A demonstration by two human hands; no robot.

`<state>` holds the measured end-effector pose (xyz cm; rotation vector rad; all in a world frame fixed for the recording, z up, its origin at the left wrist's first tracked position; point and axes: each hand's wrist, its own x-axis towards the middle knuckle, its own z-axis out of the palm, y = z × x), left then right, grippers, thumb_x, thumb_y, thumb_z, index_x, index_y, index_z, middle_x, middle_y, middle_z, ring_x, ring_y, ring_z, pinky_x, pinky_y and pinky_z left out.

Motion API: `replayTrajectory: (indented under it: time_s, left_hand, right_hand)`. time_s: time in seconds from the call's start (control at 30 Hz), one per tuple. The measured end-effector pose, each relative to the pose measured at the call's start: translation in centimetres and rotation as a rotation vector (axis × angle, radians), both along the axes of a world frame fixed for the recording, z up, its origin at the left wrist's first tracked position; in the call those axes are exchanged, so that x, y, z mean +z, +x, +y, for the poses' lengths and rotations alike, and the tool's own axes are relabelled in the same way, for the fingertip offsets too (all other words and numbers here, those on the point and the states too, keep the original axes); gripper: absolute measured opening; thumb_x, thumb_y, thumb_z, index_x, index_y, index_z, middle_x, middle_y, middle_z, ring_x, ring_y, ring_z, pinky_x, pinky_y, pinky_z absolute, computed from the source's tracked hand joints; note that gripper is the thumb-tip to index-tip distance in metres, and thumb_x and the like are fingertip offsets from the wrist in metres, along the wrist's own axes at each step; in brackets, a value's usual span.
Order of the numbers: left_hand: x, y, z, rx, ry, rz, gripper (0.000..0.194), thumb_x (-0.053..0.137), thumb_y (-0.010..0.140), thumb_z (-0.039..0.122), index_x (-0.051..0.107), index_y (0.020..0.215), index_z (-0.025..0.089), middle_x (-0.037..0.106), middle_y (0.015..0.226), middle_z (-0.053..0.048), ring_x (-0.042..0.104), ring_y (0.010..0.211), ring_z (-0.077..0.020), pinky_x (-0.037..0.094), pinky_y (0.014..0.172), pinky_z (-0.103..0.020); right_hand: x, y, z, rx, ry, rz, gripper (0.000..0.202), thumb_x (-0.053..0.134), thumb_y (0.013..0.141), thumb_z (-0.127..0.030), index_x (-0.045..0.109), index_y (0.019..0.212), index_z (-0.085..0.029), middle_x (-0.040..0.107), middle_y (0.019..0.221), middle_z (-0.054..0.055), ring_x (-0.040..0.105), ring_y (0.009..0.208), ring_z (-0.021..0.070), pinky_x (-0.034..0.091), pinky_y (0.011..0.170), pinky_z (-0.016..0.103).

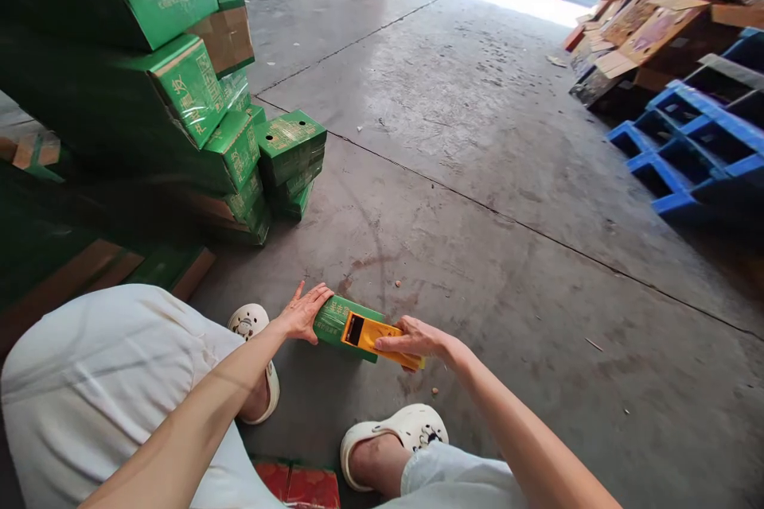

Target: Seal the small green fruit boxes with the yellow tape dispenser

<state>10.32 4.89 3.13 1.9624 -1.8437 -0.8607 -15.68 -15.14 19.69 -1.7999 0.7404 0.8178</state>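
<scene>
A green cardboard box [334, 313] with yellowish printed characters sits low, between and just beyond my feet. My left hand [305, 314] grips its left end, fingers spread over the upper edge and thumb at the near side. In my right hand [411, 340] is a yellow hand-held tool [387, 332] with a dark rectangular window near its front end. My thumb lies on top of the tool, and its far end overlaps the box's right part. Whether the tool touches the box I cannot tell.
Green cartons [232, 151] are stacked at the left, with a smaller stack [292, 135] beside them. Blue pallets [686, 135] and piled brown cardboard [656, 32] stand at the right. A red box [310, 485] lies below me, between my white clogs [411, 429].
</scene>
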Motion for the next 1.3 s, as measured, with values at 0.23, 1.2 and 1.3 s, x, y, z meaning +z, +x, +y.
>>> replayTrajectory:
  time_s: [0.23, 1.2, 1.3]
  left_hand:
    - [-0.1, 0.1, 0.0, -0.015, 0.004, -0.036, 0.135, 0.096, 0.050, 0.040, 0.026, 0.165, 0.029, 0.040, 0.168, -0.015, 0.023, 0.162, -0.0378, -0.010, 0.129, -0.066]
    - [-0.7, -6.2, -2.5, -0.082, -0.094, -0.126, 0.124, 0.081, 0.055, 0.034, 0.026, 0.164, 0.016, 0.042, 0.160, -0.019, 0.032, 0.156, -0.0378, 0.001, 0.135, -0.053]
    - [-0.7, -6.3, -2.5, -0.078, -0.084, -0.118, 0.125, 0.081, 0.054, 0.032, 0.025, 0.164, 0.018, 0.040, 0.162, -0.018, 0.031, 0.156, -0.0388, 0.000, 0.134, -0.054]
  right_hand:
    - [-2.5, 0.3, 0.4, 0.038, -0.161, 0.047, 0.058, 0.068, 0.082, -0.076, 0.069, 0.078, -0.018, 0.067, 0.071, 0.003, 0.058, 0.064, 0.0155, 0.034, 0.051, 0.022]
    - [3.9, -3.3, 0.4, 0.098, -0.239, 0.147, 0.051, 0.075, 0.079, -0.068, 0.069, 0.075, -0.018, 0.063, 0.069, 0.004, 0.056, 0.064, 0.0178, 0.035, 0.051, 0.028]
    - [5.1, -5.4, -0.8, 0.071, -0.233, 0.226, 0.054, 0.071, 0.080, -0.074, 0.069, 0.078, -0.019, 0.066, 0.073, 0.004, 0.059, 0.064, 0.0185, 0.036, 0.051, 0.028]
